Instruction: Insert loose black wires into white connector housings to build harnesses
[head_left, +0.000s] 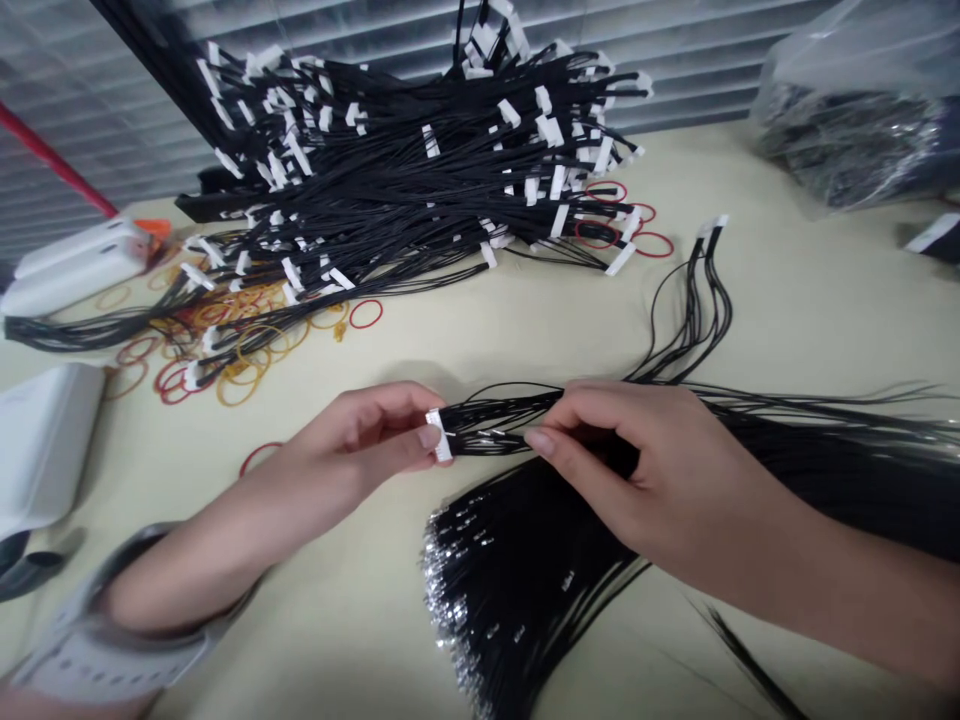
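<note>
My left hand [375, 435] pinches a small white connector housing [441, 436] between thumb and fingers. Several black wires [502, 407] run from the housing toward the right. My right hand [637, 450] is closed in a pinch on black wires, a short way right of the housing. A few bare metal terminals [491, 433] show between the two hands. Below lies a thick bundle of black wires [540, 560], its silvery crimped ends fanned toward the left. Part of this bundle is hidden under my right hand.
A large heap of finished black cables [420, 150] with white connectors lies at the back. Yellow and red rubber bands [247, 340] are scattered left of it. A clear plastic bag [862, 130] stands at the back right. White plastic objects [49, 440] sit at the left.
</note>
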